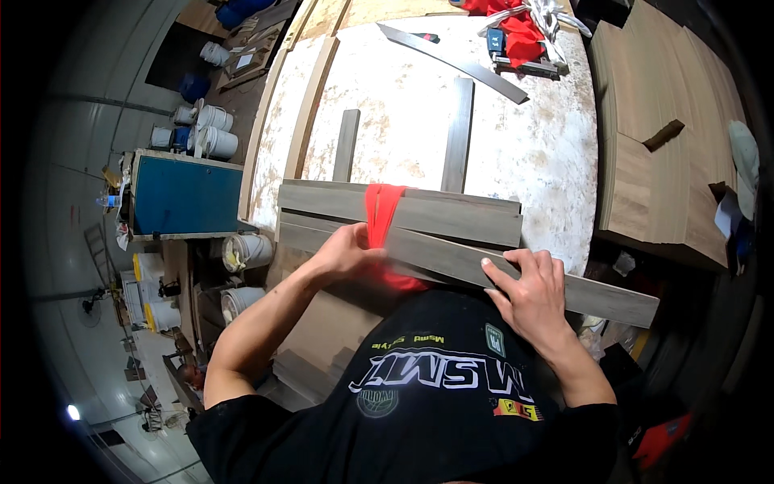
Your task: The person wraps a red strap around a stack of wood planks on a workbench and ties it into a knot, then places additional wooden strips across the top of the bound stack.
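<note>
Several grey wood-grain strips lie together along the near edge of the worktable. A red cloth band [381,211] wraps over the far strip [459,213] near its middle, and its loose part hangs blurred below the wood. My left hand [347,254] is closed at the band, fingers pinched against the near side of the strips. Slanting out to the right, a near strip [447,256] runs under my right hand [528,290] and past the others. That hand grips it, thumb on the face and fingers over the far edge. The left fingertips are partly hidden.
Two grey strips [459,133] lie under the bundle, pointing away across the white, stained tabletop [395,141]. Beyond are a flat strip [451,60], a clamp [528,71] and red and white cloth. Stacked panels [665,89] stand right; a teal cabinet [185,198] and buckets [246,250] stand left.
</note>
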### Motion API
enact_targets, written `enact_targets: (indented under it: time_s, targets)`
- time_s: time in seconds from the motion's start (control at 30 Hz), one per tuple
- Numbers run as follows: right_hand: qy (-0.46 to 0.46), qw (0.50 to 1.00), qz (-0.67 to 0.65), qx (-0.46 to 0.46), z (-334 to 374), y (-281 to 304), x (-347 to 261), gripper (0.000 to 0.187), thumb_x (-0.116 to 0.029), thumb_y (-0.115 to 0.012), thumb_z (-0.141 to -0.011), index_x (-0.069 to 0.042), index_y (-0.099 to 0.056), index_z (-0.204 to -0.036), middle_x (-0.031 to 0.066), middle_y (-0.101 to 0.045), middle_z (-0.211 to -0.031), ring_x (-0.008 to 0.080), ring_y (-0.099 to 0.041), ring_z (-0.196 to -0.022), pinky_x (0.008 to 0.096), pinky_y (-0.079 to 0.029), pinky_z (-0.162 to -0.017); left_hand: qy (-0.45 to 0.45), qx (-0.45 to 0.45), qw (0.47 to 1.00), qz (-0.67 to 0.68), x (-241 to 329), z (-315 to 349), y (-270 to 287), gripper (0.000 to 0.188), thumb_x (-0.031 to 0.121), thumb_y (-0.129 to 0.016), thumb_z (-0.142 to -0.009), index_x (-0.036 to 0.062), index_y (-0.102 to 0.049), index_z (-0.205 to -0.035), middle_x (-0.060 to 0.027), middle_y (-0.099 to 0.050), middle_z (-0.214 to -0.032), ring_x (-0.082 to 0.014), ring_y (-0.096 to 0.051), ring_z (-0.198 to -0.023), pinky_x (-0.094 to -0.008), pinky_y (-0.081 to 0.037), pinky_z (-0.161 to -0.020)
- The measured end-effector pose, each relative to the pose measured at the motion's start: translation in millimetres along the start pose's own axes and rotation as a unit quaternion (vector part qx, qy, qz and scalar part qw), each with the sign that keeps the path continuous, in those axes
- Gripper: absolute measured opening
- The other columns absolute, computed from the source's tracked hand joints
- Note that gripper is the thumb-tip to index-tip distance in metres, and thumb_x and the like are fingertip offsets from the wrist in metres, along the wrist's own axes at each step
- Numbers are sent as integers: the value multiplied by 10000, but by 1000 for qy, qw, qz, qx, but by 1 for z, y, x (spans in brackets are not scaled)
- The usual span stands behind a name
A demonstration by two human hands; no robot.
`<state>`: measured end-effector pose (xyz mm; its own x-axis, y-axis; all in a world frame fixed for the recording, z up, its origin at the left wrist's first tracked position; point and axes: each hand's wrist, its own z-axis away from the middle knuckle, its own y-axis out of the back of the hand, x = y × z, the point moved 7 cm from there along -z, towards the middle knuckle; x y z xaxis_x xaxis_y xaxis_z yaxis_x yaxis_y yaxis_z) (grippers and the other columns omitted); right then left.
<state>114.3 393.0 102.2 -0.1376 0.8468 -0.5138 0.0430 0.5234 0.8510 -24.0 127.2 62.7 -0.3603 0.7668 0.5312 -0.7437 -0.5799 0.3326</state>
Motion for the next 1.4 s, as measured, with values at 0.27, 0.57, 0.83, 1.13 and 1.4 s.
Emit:
enact_targets:
  time_s: [0.27,0.57,0.83,1.13,1.4]
  targets:
    - [-22,999,24,-32,-1,21,-3,481,-185,-843,-715,-208,-710,-1176,41,-596,-1116,240,-514,-990,397,-379,-835,43,-21,995,88,-16,-10,0,316,116,-735,-903,10,-637,-1185,-51,-703,-984,-113,-639,-842,-274,-520,-760]
    - [-35,998,21,-51,-5,24,-4,502,-175,-839,-696,-204,-717,-1182,58,-588,-1115,270,-519,-1005,415,-393,-849,46,-35,975,214,-32,-16,1,330,55,-675,-900,-4,-614,-1219,-86,-703,-1051,-148,-672,-909,-298,-549,-825]
    - [-41,997,26,-67,-8,27,-6,492,-164,-842,-707,-201,-710,-1180,44,-599,-1114,240,-523,-1012,399,-389,-862,-4,-5,1000,-30,-4,-9,-11,479,95,-796,-856,-16,-544,-1249,-84,-700,-1068,-139,-653,-968,-307,-535,-889]
    - [-53,995,22,-79,-4,36,0,466,-162,-831,-723,-198,-720,-1174,51,-605,-1125,247,-523,-1052,408,-387,-889,-28,68,994,-82,3,-5,-6,426,94,-796,-820,-20,-597,-1180,-98,-714,-1015,-145,-671,-928,-316,-544,-847]
    - [-51,994,27,-96,-1,45,7,456,-163,-825,-745,-179,-717,-1188,72,-606,-1136,251,-526,-1059,411,-395,-897,8,160,987,8,-5,2,-11,309,14,-703,-810,-15,-613,-1104,-71,-695,-943,-132,-645,-841,-278,-518,-789]
